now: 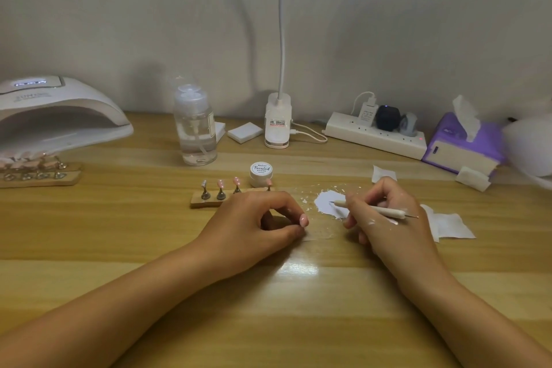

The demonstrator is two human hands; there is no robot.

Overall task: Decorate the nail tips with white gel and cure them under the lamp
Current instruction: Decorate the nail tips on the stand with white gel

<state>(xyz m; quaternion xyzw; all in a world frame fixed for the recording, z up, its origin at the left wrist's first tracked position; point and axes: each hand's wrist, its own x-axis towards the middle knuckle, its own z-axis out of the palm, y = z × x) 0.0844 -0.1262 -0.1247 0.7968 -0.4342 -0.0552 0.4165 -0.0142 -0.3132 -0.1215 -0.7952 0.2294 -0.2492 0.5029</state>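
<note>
My left hand [257, 222] rests on the wooden table and pinches a pink nail tip [303, 220] between thumb and forefinger. My right hand [385, 218] grips a thin white dotting pen [373, 208], its metal point over a white gel patch [328, 203] on the table. White smears mark the back of that hand. A small wooden holder [206, 202] with several nail tips on metal stands sits just behind my left hand. The closed white gel jar [261, 170] stands behind it. The curing lamp [56, 112] is at the far left.
A second wooden rack of tips [38, 173] lies in front of the lamp. A clear pump bottle [195, 128], white pads [245, 132], a clip lamp base [277, 121], a power strip [376, 136] and a purple tissue box [464, 143] line the back. Wipes [451, 225] lie at right.
</note>
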